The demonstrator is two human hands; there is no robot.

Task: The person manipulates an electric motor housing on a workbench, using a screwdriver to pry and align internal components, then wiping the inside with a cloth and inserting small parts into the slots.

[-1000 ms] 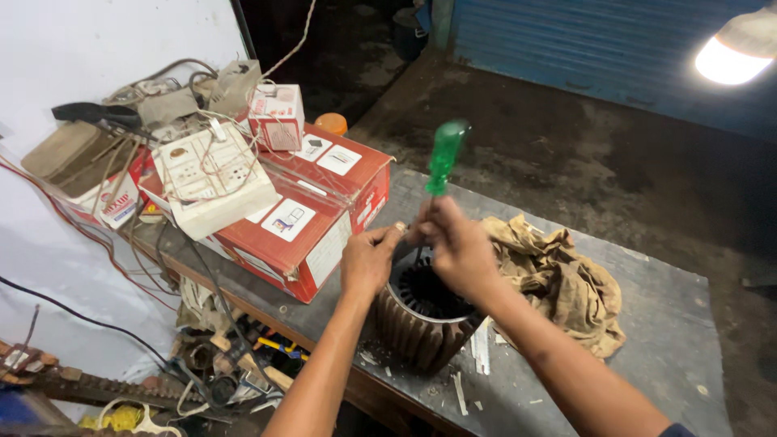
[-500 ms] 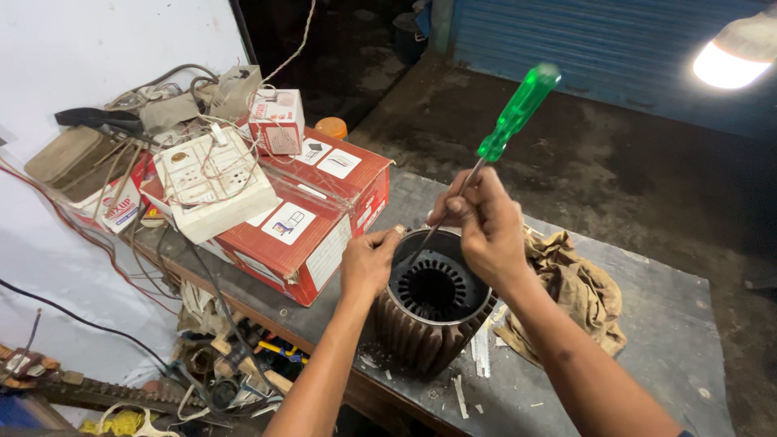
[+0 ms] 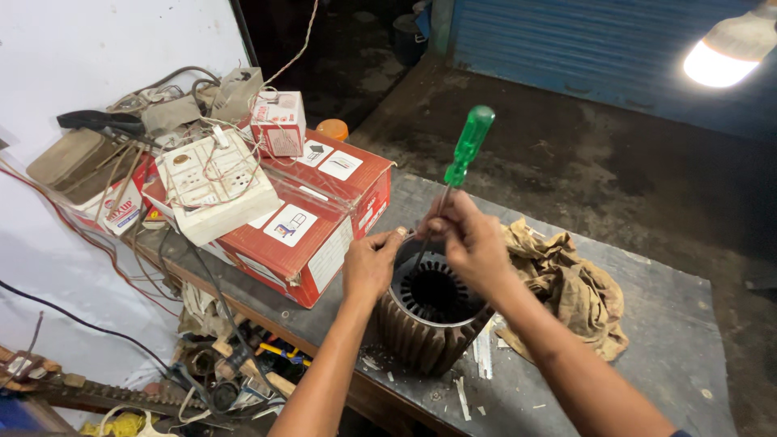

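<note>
A round, ribbed metal motor stator [image 3: 429,320] stands on the dark workbench [image 3: 647,324], its slotted bore facing up. My left hand [image 3: 371,263] grips the stator's near-left rim. My right hand [image 3: 469,243] is closed around the thin shaft of a screwdriver with a green translucent handle [image 3: 468,147]. The shaft slants down into the stator's bore, and the handle points up and slightly right. The tip is hidden inside the bore.
A crumpled tan rag [image 3: 566,283] lies right of the stator. A red cardboard box [image 3: 312,218] sits to the left, with a white switch board [image 3: 214,186], tangled wires and smaller boxes on it. White paper strips [image 3: 484,356] lie by the stator's base. A lit bulb [image 3: 728,53] hangs top right.
The green screwdriver handle swung right and upward half a second ago, then came back left and lower. My left hand has stayed on the stator rim.
</note>
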